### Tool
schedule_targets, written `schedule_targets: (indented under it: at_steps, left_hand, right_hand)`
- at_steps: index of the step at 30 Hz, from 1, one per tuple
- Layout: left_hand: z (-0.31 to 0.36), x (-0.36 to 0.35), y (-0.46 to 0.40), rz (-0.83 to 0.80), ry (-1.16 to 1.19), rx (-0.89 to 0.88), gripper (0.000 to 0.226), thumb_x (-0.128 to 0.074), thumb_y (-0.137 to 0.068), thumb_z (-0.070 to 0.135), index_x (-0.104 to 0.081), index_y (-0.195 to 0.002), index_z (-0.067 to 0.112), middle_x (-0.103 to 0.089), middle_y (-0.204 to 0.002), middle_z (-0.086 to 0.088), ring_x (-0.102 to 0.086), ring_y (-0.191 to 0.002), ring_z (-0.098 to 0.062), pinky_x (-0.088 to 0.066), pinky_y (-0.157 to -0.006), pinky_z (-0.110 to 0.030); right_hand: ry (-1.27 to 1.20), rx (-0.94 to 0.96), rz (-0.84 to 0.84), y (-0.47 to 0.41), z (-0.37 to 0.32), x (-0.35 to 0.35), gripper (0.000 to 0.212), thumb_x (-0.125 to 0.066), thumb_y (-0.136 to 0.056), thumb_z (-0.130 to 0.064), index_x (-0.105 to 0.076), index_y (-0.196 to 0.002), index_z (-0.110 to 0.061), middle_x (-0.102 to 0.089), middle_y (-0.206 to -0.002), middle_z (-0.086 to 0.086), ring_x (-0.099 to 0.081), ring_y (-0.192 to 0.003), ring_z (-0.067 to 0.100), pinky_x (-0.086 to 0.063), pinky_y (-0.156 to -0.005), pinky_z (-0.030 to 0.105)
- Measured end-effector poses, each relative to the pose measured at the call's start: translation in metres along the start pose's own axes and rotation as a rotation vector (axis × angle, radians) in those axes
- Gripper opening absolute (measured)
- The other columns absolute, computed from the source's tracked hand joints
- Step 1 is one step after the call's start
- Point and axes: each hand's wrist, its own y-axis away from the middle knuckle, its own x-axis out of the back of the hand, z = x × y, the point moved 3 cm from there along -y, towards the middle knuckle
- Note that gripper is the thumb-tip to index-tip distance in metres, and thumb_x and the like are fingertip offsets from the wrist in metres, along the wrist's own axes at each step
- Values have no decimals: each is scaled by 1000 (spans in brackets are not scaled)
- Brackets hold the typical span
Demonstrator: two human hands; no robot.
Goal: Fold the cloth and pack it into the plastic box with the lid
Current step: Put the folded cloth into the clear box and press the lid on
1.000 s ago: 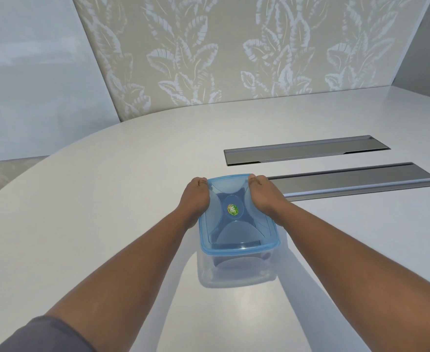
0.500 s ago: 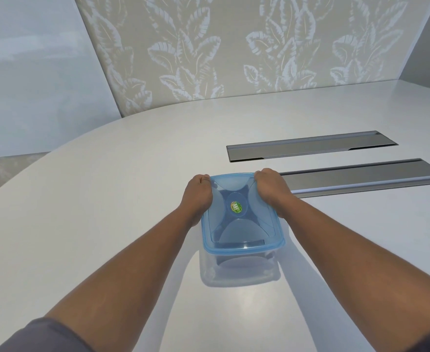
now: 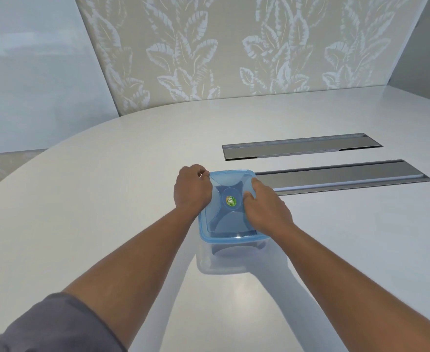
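Observation:
A clear plastic box (image 3: 221, 260) stands on the white table in front of me, with a blue see-through lid (image 3: 230, 219) on top bearing a small green and yellow sticker. A dark folded cloth (image 3: 234, 247) shows dimly through the box wall. My left hand (image 3: 192, 190) grips the lid's far left corner, fingers curled over its edge. My right hand (image 3: 264, 209) lies flat on the lid's right side, pressing down along that edge.
The white table (image 3: 107, 199) curves away at the left. Two long grey metal cable trays (image 3: 300, 148) (image 3: 341, 176) are set flush into it, right of and behind the box. A leaf-patterned wall stands behind.
My right hand has slid from the lid's far right corner toward me, along the right side and further onto the lid. My left hand stays at the far left corner.

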Motion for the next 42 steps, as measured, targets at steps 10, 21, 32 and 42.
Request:
schedule_targets:
  at_steps: [10, 21, 32, 42]
  left_hand:
    - [2, -1, 34, -341, -164, -116, 61, -41, -108, 41, -31, -160, 11, -23, -170, -5, -24, -155, -21, -23, -118, -31]
    - [-19, 20, 75, -176, 621, 143, 22, -70, -97, 21, -68, -119, 21, -72, -124, 1, -70, -107, -20, -59, -89, -37]
    - [-35, 20, 99, -298, 1137, 426, 30, -62, -103, 19, -63, -130, 7, -73, -119, -18, -73, -89, -28, -62, -67, -37]
    - [-45, 28, 112, -254, 1182, 528, 31, -59, -103, 23, -69, -127, 6, -73, -119, -22, -74, -85, -31, -62, -64, -37]
  right_hand:
    - [-76, -74, 218, 8, 6, 5, 40, -43, -95, -36, -58, -131, -29, -71, -115, 2, -58, -91, 26, -42, -74, 36]
    - [-311, -153, 109, 15, 11, 1, 41, -40, -103, -33, -58, -140, -36, -62, -140, -6, -60, -118, 25, -47, -91, 37]
    - [-925, -259, -124, 40, 13, -15, 53, -37, -102, -20, -32, -151, -40, -59, -132, -4, -64, -102, 21, -54, -82, 38]
    - [-1194, -314, -162, 63, 5, -27, 33, -43, -108, -28, -57, -136, -38, -71, -124, 2, -71, -107, 34, -60, -69, 42]
